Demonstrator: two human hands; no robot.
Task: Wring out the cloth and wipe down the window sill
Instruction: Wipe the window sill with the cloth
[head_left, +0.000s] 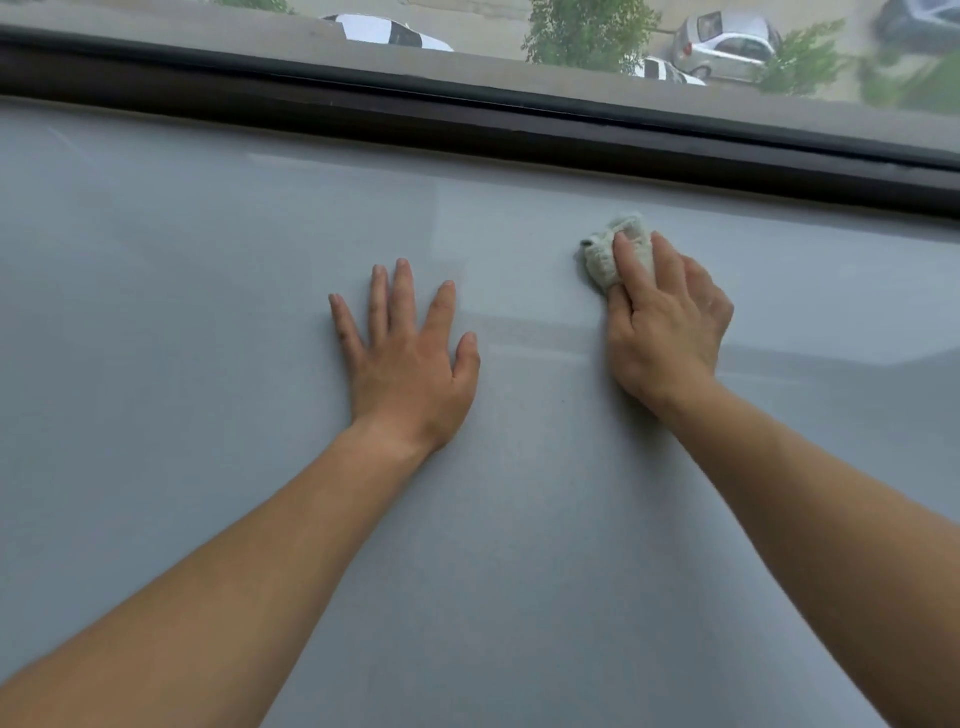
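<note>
Head view: right hand (670, 332) curls over the bunched cloth (602, 260), thumb at its near edge, pressing it onto the sill (208, 260); the cloth pokes out past the fingertips. Left hand (410, 364) lies flat, fingers spread, well apart from it.

Smooth, faintly glossy grey window sill (208, 312); nubbly pale woven cloth (602, 260); dark matt frame (363, 109).

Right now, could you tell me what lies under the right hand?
A bunched whitish cloth lies under the right hand, on the grey window sill. Only its far end shows; the hand covers the rest.
</note>
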